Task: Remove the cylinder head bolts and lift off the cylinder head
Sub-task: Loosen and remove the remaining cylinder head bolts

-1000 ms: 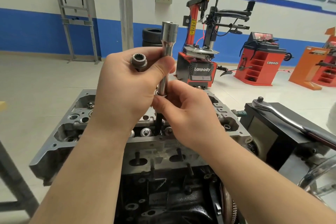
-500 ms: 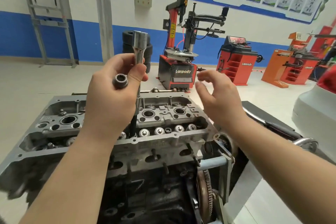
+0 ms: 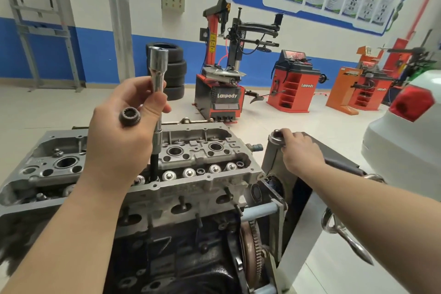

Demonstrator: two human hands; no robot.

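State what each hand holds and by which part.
Left hand grips the extension bar below its wide top end, a small dark socket also in its fingers. Right hand grasps the ratchet wrench near its head.

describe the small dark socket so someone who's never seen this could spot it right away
Find the grey cylinder head in the middle, then the left hand raised above it. That hand also grips a tall shiny extension bar; the socket is the short, dark, dull piece beside it, open splined end facing the camera.

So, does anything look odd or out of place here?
Nothing is damaged or spilled. One oddity: the left hand grips the extension bar while also holding a loose socket, which could slip.
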